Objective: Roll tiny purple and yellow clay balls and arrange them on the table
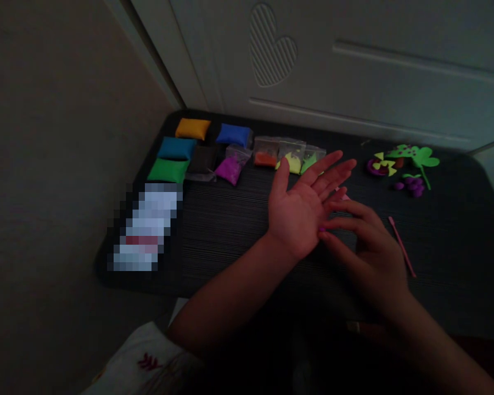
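Note:
My left hand [302, 206] is held palm up over the dark table [214, 230], fingers stretched out and apart. My right hand [364, 241] lies across its edge, fingers extended and pressed against the left palm. A tiny purple bit [321, 229] shows where the right fingertips meet the palm; I cannot tell if it is pinched. A small pink bit [344, 196] peeks out behind the fingers. A thin pink stick tool [401, 246] lies on the table just right of my right hand.
Bags of coloured clay line the table's back: orange [192, 128], blue [234, 134], teal [176, 147], green [168, 169], purple [229, 169], then small clear bags [290, 153]. Finished clay shapes, green leaves and purple grapes [411, 170], sit back right. A blurred-out item [146, 227] lies left.

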Tool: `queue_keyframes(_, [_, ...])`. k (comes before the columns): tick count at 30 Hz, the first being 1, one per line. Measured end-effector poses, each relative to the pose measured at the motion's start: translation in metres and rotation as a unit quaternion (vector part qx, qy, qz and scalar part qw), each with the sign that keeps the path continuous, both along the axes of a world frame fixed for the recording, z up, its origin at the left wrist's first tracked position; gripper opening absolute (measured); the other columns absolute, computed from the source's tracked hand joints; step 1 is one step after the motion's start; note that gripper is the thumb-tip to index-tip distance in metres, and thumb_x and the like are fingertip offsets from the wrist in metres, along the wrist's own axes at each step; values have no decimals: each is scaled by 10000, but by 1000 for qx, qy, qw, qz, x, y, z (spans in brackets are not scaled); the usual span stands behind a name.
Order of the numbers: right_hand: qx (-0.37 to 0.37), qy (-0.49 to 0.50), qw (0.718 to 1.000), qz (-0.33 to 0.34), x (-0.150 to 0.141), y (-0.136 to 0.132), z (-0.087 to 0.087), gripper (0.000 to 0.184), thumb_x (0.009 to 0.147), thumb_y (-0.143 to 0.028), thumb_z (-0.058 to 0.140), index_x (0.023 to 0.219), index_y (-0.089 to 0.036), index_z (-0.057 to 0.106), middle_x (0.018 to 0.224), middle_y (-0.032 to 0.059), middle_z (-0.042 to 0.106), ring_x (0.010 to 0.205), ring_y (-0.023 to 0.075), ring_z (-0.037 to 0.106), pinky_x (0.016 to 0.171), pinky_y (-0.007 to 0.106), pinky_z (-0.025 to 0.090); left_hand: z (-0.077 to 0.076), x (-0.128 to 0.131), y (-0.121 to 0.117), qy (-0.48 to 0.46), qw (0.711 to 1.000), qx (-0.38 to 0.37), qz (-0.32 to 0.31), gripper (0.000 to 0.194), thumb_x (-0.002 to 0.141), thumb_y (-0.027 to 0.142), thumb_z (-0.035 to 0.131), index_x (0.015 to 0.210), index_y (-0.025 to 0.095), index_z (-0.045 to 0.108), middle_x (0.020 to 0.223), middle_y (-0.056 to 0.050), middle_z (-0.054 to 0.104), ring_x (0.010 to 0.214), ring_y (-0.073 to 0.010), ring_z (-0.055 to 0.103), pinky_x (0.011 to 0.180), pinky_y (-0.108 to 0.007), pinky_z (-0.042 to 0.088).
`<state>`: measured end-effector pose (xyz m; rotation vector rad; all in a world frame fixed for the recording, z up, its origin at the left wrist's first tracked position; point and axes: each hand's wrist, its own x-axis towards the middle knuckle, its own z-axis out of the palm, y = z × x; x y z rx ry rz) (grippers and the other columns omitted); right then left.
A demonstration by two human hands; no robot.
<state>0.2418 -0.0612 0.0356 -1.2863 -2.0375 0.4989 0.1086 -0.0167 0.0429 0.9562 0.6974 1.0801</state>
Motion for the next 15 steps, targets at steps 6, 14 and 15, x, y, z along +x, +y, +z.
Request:
queue_keyframes(6, [44,-50,998,8,14,26,-9,166,753,-232,603,918,-251,608,1079,39,584,1062,216,521,910,443,421,-2,-30,14,149,977,74,133,669,861,483,-138,1324,284,302,1349,20,424,1261,-243,373,880,-422,434])
queue_keyframes(14, [62,-154,983,81,9,59,-37,146,789,-270,550,903,-232,634,1035,37,624,1029,213,514,904,435,370,-10,-45,22,-260,935,-92,223,521,852,537,195,924,204,589,1163,-32,582,1233,-229,409,944,-341,413])
queue_keyframes(15, [61,-165,981,83,7,61,-38,150,793,-274,545,906,-236,635,1034,31,625,1028,213,511,905,435,361,-10,-44,22,-269,932,-105,221,508,849,535,210,910,204,591,1141,-34,592,1231,-231,411,942,-346,413])
